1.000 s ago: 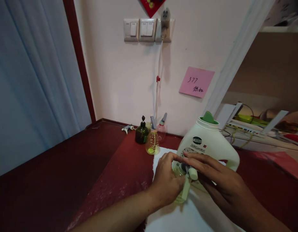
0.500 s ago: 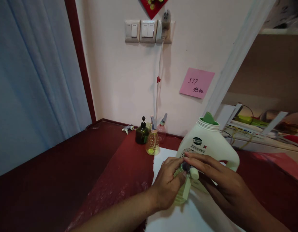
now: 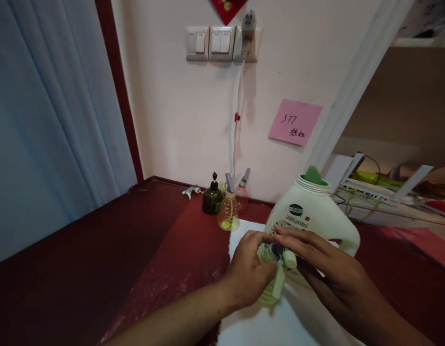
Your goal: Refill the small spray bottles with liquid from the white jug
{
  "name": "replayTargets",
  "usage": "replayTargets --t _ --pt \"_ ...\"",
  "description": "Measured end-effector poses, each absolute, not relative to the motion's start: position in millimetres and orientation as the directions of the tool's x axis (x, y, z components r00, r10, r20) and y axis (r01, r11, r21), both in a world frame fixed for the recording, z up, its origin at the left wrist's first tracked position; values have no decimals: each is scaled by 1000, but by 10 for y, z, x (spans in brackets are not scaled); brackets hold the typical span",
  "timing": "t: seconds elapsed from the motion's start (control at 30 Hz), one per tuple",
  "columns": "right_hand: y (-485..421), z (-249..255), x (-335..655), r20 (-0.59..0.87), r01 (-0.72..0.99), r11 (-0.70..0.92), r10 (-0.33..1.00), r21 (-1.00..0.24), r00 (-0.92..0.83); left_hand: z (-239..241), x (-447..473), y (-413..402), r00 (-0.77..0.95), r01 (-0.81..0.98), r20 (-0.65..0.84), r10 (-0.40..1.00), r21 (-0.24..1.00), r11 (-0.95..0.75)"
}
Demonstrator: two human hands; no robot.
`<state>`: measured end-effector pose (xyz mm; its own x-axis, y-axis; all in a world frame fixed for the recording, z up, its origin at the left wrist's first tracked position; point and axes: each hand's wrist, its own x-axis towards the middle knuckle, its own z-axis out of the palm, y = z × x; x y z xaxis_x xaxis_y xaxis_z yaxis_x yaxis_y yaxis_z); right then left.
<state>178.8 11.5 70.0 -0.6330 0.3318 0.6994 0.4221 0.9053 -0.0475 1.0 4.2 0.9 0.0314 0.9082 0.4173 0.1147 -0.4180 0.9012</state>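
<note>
A small pale yellow-green spray bottle (image 3: 268, 296) stands on a white sheet (image 3: 254, 327), its spray head turned toward me. My left hand (image 3: 248, 275) is closed around its neck area, thumb near the pale trigger. From the other side, my right hand (image 3: 332, 269) grips the spray head, its fingers lying over the grey top beside the light nozzle; its thumb is hidden. Just behind both hands is a large pale detergent jug (image 3: 298, 204) with its mouth uncapped and a green piece (image 3: 313, 176) in the opening.
Near the wall stand a dark green pump bottle (image 3: 212, 199), a yellowish spray bottle (image 3: 228, 214) and a pinkish one (image 3: 242, 198). A loose spray head (image 3: 191, 192) lies left of them. Red plastic film (image 3: 186, 250) covers part of the dark red table. A white router (image 3: 374, 192) sits right.
My left fingers have shifted slightly on the bottle, and more of its neck shows between the hands. My right hand stays on the spray head. The view has moved a little.
</note>
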Motion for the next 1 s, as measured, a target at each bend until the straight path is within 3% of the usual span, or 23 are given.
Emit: replayTargets --t 0.17,0.3,0.43,0.53,0.6,0.8,1.0 --pt "116 694 1797 688 432 897 371 -92 -623 -19 13 18 84 58 419 904 904 -424" --pt "110 599 1828 676 455 868 457 -199 -577 22 -9 -15 114 51 400 909 912 -408" --pt "34 313 1887 599 543 660 735 -520 -319 106 -46 -53 169 57 377 911 919 -391" --pt "-54 34 1878 397 422 453 892 -786 -217 129 -61 -34 123 -32 352 928 936 -351" --pt "-100 -119 1821 283 313 350 929 -883 -240 114 -75 19 15 -98 299 954 950 -296" --pt "-98 -226 1546 179 247 254 940 -935 -290 2 -184 242 -293 -51 187 938 976 -210" --pt "-98 -179 1386 356 155 405 895 -901 -269 -37 -248 269 -310 -12 128 942 990 -138"
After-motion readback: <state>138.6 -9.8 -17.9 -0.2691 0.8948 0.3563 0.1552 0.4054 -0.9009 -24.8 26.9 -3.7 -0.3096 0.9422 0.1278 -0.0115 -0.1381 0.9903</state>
